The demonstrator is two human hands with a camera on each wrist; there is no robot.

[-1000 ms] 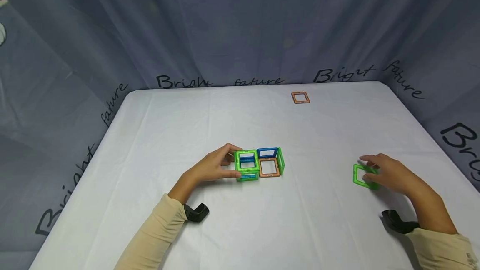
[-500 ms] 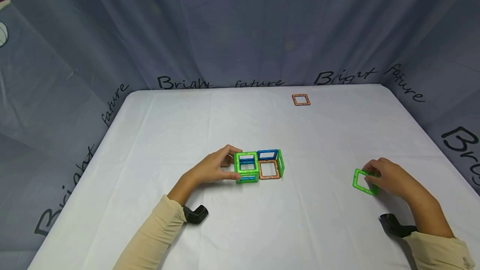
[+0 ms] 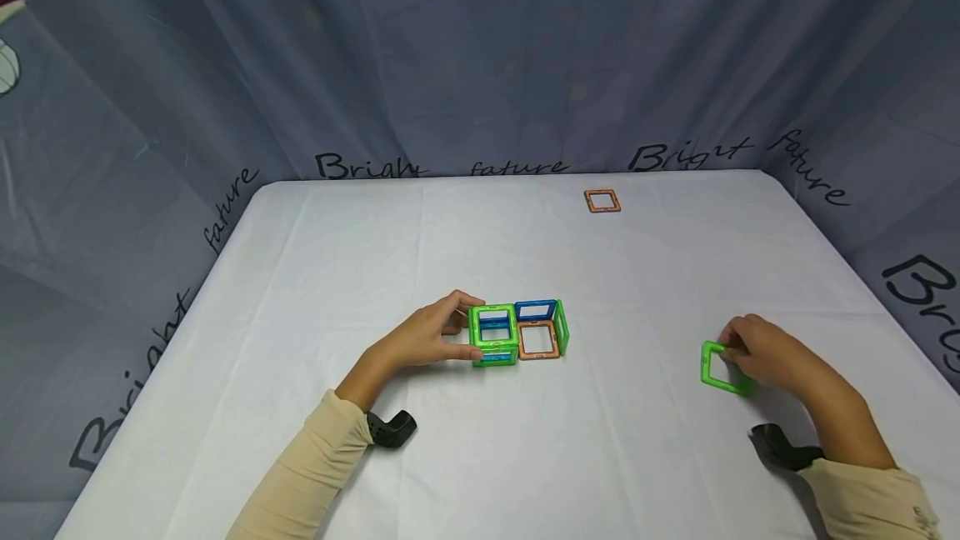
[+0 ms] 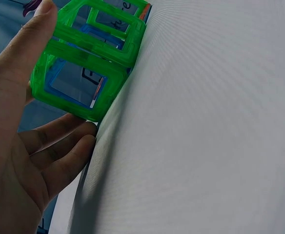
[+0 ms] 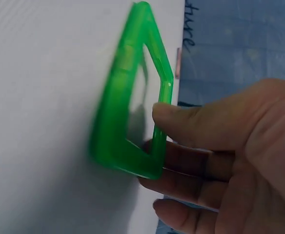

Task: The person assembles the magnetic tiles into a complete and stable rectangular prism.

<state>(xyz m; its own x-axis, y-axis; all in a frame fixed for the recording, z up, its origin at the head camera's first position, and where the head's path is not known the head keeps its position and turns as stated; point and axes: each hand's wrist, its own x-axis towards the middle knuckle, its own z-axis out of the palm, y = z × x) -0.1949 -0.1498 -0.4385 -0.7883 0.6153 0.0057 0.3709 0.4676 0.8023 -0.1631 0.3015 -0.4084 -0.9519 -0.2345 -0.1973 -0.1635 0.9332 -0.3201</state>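
In the head view my left hand (image 3: 426,333) holds the left end of a structure of square magnetic tiles, thumb at the near side and fingers at the far side. Its left part is a cube with a green top tile (image 3: 493,344). Joined on the right, an orange tile (image 3: 538,357) lies flat, with a blue tile (image 3: 536,303) upright behind it and a green one (image 3: 563,330) upright at its right. Away to the right, my right hand (image 3: 772,354) pinches a loose green square tile (image 5: 108,117) by one edge, thumb against fingers; the tile stands tilted.
Another orange square tile (image 3: 602,210) lies flat near the back edge of the white-covered table (image 3: 360,232). A grey curtain (image 3: 525,65) with printed writing hangs behind and at the sides. Black wrist mounts (image 3: 392,429) sit below both hands.
My right hand has pinched the green tile, tilted it up and shifted it slightly left. The left hand and the structure stay in place.
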